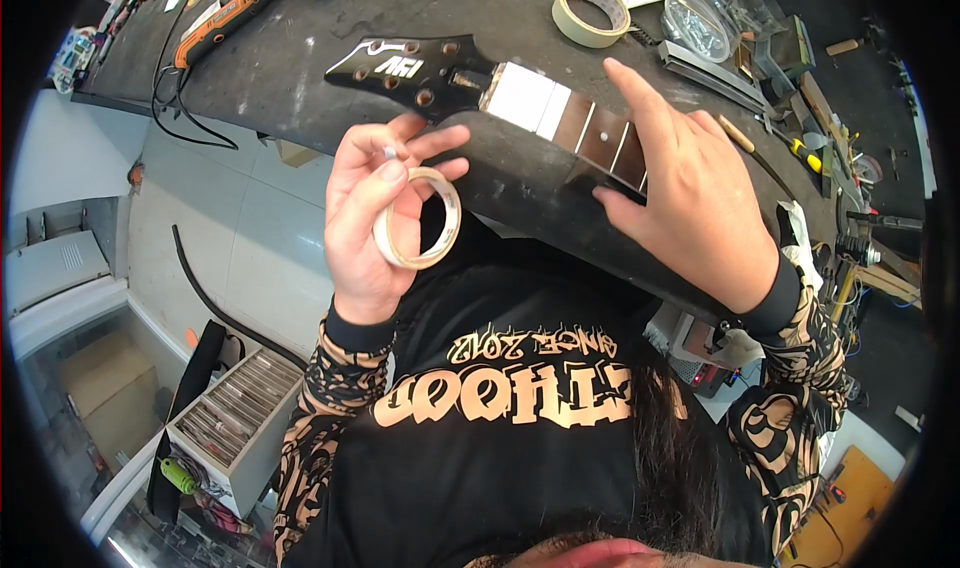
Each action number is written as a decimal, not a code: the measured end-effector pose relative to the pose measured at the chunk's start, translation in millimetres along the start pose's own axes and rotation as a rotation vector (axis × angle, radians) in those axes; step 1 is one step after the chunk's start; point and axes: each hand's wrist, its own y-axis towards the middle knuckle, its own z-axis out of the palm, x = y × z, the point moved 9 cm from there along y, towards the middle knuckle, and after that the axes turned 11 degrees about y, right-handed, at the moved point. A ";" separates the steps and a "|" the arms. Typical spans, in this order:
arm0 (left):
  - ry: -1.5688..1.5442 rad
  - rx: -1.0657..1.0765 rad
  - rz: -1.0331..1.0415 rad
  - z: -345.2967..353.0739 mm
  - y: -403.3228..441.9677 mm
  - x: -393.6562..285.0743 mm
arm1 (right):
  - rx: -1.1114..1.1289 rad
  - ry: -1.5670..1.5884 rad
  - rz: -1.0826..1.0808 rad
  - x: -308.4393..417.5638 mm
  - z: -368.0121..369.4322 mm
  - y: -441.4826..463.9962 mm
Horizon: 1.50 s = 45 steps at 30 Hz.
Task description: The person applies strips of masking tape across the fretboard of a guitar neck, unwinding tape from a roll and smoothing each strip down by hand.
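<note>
From my head view, taking the middle as the clock's centre, my left hand (362, 223) is at 10 o'clock, grasping a narrow, cream-coloured ring-shaped roll of tape (440, 252). My thumb lies over its rim and the other fingers spread loosely; I cannot tell whether one passes through its hole. A tiny pale scrap (390, 153) sits near my thumb tip, too small to identify.

At 2 o'clock my right hand (700, 183) is unclenched and straddles the dark brown fretboard with silver frets (600, 133), thumb on the near side, forefinger stretched towards the far side. I cannot tell how firmly it presses.

That fretboard slants from 12 towards 2 o'clock, its end near the headstock covered by flat white strips (527, 98). The glossy black headstock with white lettering (400, 76) points to 11 o'clock.

On the dark grey workbench (300, 73) beyond, an orange-and-black power tool (228, 26) lies between 10 and 11, a wide cream tape roll (572, 30) at 1, and a yellow-and-black handled tool (803, 155) at 2.
</note>
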 end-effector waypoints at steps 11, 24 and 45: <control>0.142 0.012 -0.014 -17.7 -28.9 -2.2 | 0.070 -0.006 -0.002 17.1 12.9 -7.4; 0.702 0.420 0.207 62.2 -48.1 -10.4 | 0.265 0.890 0.240 37.9 14.3 -17.5; 0.649 0.238 -0.488 71.7 -32.0 25.8 | 0.206 0.788 0.146 -22.8 1.5 43.4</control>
